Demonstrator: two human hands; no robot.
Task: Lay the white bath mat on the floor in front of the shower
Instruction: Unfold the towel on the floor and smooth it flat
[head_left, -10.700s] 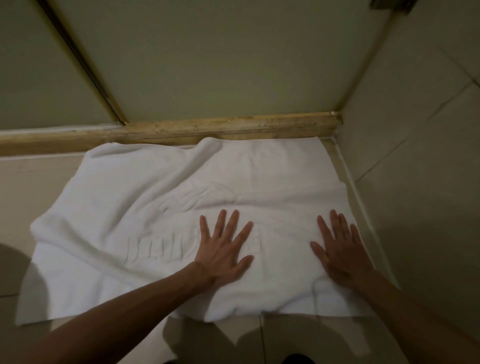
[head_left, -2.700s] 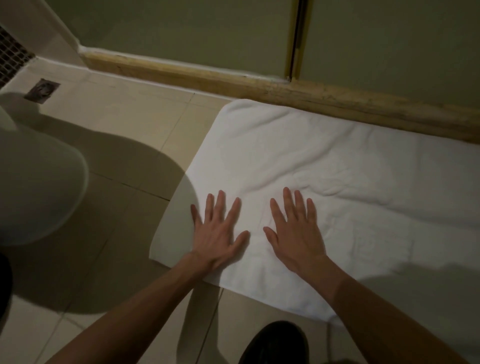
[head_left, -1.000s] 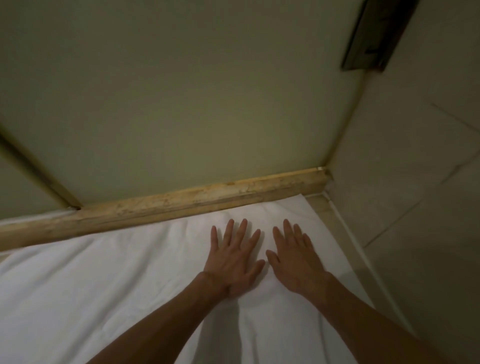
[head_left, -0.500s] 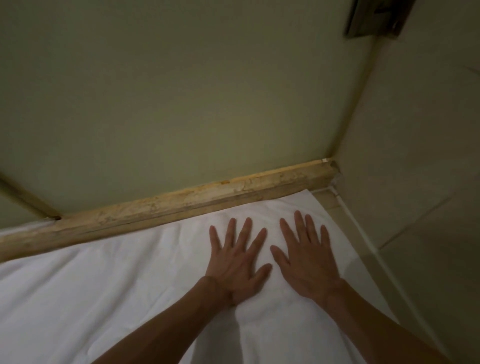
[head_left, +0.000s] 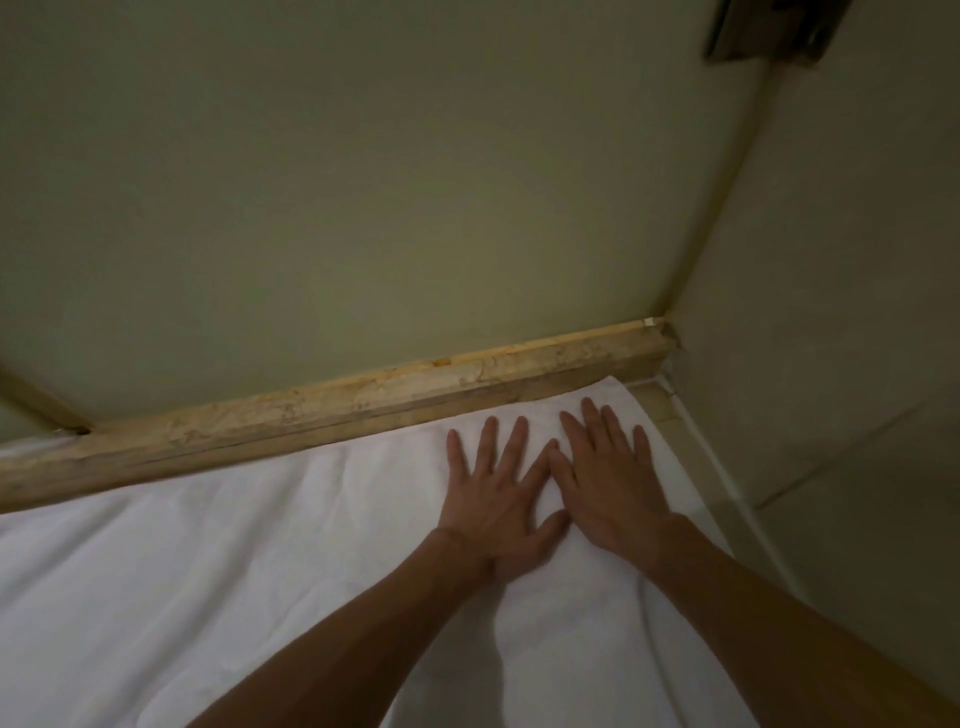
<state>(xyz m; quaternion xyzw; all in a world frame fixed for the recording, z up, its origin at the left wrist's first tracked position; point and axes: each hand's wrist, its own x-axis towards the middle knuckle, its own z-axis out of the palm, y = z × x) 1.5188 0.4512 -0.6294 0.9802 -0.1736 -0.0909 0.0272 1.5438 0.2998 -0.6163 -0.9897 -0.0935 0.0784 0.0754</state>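
Pressing white bath mat (head_left: 260, 571), hands (head_left: 498, 506) (head_left: 610, 493) lie flat.

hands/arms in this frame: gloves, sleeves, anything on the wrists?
No gloves: the left hand and right hand are bare, with no rings visible. There is no watch or band at either wrist. The left forearm and right forearm are bare to the frame edge, with no sleeves in view.

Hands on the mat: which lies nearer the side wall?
The right hand, at the corner of the mat; the left hand lies beside it, toward the middle.
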